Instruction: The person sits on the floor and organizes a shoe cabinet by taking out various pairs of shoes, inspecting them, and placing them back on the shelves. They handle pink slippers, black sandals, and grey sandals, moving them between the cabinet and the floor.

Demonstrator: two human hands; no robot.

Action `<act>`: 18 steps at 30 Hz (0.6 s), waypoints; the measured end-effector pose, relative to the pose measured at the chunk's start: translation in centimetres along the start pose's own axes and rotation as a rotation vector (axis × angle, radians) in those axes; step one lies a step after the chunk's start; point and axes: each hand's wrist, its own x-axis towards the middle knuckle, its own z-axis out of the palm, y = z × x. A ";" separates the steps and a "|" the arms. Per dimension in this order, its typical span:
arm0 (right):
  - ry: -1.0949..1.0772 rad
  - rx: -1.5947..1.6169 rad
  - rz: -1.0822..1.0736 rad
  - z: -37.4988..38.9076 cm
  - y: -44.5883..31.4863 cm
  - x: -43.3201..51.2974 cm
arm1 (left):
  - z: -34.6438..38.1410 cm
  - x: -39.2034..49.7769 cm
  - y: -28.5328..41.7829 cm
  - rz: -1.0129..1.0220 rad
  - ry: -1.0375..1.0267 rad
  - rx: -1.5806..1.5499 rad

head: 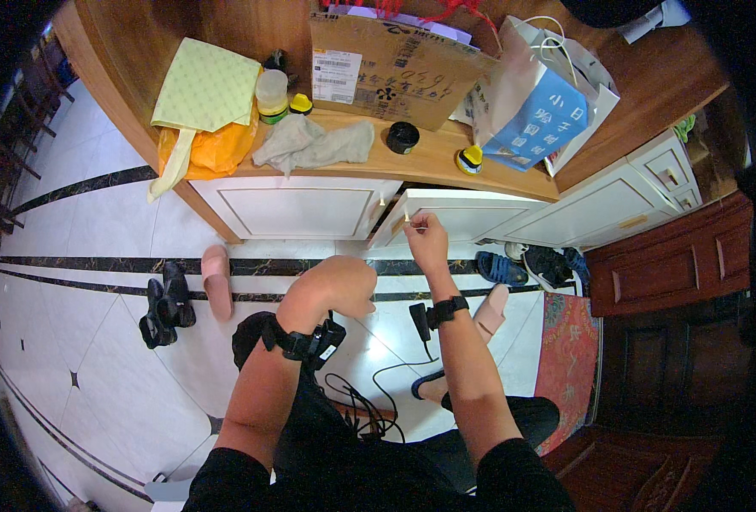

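Note:
My right hand (pixel 428 238) has its fingers on the small gold handle (pixel 407 217) of a white cabinet door (pixel 464 217). That door stands partly ajar, and a dark gap shows along its left edge. The white door to its left (pixel 301 208) is closed. My left hand (pixel 342 285) hangs bent at the wrist above the floor, away from the cabinet. Its fingers are hidden behind the back of the hand. Above the doors, the wooden shelf (pixel 512 179) carries a grey cloth (pixel 317 144), a black round tin (pixel 403 138) and a yellow-capped jar (pixel 469 160).
A cardboard box (pixel 397 70), a blue-and-white paper bag (pixel 534 115) and an orange plastic bag (pixel 218 150) fill the shelf's back and ends. Black shoes (pixel 170 301) and a pink slipper (pixel 216 281) lie left; blue sandals (pixel 501 269) sit right. Cables (pixel 371 403) hang before me.

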 end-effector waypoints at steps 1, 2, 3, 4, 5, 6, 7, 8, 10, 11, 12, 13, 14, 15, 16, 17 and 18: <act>0.022 -0.053 -0.022 0.2 0.1 -0.2 | 0.0 -0.1 -0.1 0.003 0.013 -0.013; 0.049 -0.116 -0.021 0.4 0.1 -0.4 | 0.0 -0.1 -0.1 0.002 0.008 -0.011; 0.066 -0.185 -0.003 0.6 0.0 -0.6 | 0.0 -0.1 -0.2 0.004 -0.007 0.005; 0.073 -0.209 -0.014 0.7 -0.1 -0.7 | 0.0 -0.2 -0.2 -0.002 0.005 -0.007; 0.070 -0.239 -0.009 1.0 -0.3 -0.8 | 0.0 -0.2 -0.2 -0.005 0.009 -0.004; 0.074 -0.272 0.000 1.2 -0.5 -0.9 | -0.1 -0.2 -0.2 -0.011 0.013 0.002; 0.077 -0.280 -0.010 1.4 -0.7 -0.8 | -0.2 -0.2 -0.1 -0.006 0.017 0.004; 0.084 -0.292 -0.014 1.6 -0.8 -0.9 | -0.2 -0.2 -0.1 -0.004 0.018 0.006; 0.105 -0.345 -0.063 2.0 -1.0 -0.6 | -0.4 -0.3 0.0 -0.006 0.022 0.003; 0.123 -0.387 -0.106 2.2 -1.1 -0.4 | -0.5 -0.3 0.1 -0.005 0.024 0.000; 0.121 -0.445 -0.110 2.2 -1.0 -0.1 | -0.5 -0.3 0.2 -0.003 0.020 0.001; 0.139 -0.489 -0.171 2.1 -1.0 0.0 | -0.6 -0.2 0.2 -0.009 0.019 -0.007; 0.136 -0.546 -0.194 1.9 -0.9 -0.1 | -0.6 -0.2 0.3 -0.017 0.013 -0.007; 0.145 -0.597 -0.226 1.6 -0.8 -0.4 | -0.6 -0.2 0.3 -0.023 0.005 -0.002; 0.130 -0.628 -0.258 1.1 -0.6 -1.0 | -0.6 -0.1 0.3 -0.027 0.013 -0.007; 0.107 -0.605 -0.260 0.3 -0.2 -2.2 | -0.5 -0.1 0.3 -0.025 0.015 -0.006; 0.103 -0.574 -0.274 -0.8 0.1 -3.9 | -0.5 0.1 0.3 -0.022 0.008 0.008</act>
